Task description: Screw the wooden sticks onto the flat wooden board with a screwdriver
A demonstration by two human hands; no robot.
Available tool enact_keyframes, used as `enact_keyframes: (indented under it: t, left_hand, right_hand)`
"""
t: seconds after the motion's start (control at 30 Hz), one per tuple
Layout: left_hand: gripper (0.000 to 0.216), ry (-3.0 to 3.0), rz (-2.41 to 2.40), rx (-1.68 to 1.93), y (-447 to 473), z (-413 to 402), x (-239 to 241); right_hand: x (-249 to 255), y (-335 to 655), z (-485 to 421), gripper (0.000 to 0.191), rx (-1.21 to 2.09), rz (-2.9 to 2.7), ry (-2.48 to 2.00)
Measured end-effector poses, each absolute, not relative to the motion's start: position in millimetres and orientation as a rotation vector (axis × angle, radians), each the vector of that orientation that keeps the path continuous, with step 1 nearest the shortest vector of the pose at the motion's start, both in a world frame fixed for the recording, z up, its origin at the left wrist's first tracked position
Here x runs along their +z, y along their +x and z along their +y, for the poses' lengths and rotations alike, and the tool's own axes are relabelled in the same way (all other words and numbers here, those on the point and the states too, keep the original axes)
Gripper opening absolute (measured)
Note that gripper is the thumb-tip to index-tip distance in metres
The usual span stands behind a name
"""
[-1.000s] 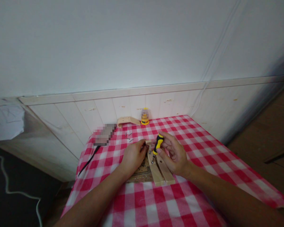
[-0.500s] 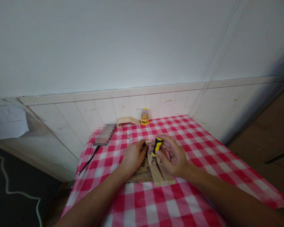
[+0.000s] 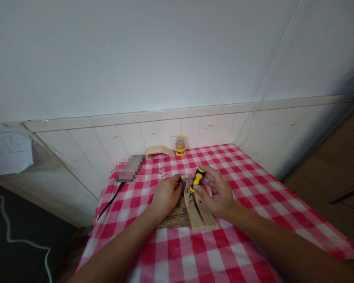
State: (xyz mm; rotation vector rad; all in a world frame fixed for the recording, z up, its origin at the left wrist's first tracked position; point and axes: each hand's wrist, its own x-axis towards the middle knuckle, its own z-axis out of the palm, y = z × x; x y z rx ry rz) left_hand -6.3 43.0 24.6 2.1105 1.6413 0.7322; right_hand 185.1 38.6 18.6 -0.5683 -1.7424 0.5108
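My right hand (image 3: 216, 192) is closed on a yellow and black screwdriver (image 3: 197, 180), tilted with its tip down near a screw (image 3: 190, 202) in the left wooden strip (image 3: 194, 220). Whether the tip touches the screw I cannot tell. A second screw (image 3: 187, 190) sits farther up the same strip. Beside it, to the right, lies another wooden strip (image 3: 210, 221) with a dark hole. My left hand (image 3: 166, 196) grips the far end of the left strip, its fingertips partly hidden. Beneath both is a board with dark printing (image 3: 177, 214).
Several loose screws (image 3: 161, 171) lie beyond my left hand. At the back stand a curved wooden piece (image 3: 159, 150) and a yellow-based bit container (image 3: 180, 146) near the wall. A blurred-out flat object with a black strap (image 3: 110, 201) lies at left on the checked tablecloth (image 3: 177, 255).
The screwdriver has tilted further to the right, its handle end shifting right, and its tip has lifted slightly. My right hand has moved a little with it. My left hand stays put.
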Motion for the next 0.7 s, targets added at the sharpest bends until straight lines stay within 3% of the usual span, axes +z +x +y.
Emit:
enact_keyframes:
  t: [0.7]
  left_hand:
    - [0.022, 2.107, 1.649, 0.731, -5.5, 43.0, 25.0]
  right_hand:
    - [12.5, 183.7, 48.2, 0.052, 0.471, -1.718, -0.653]
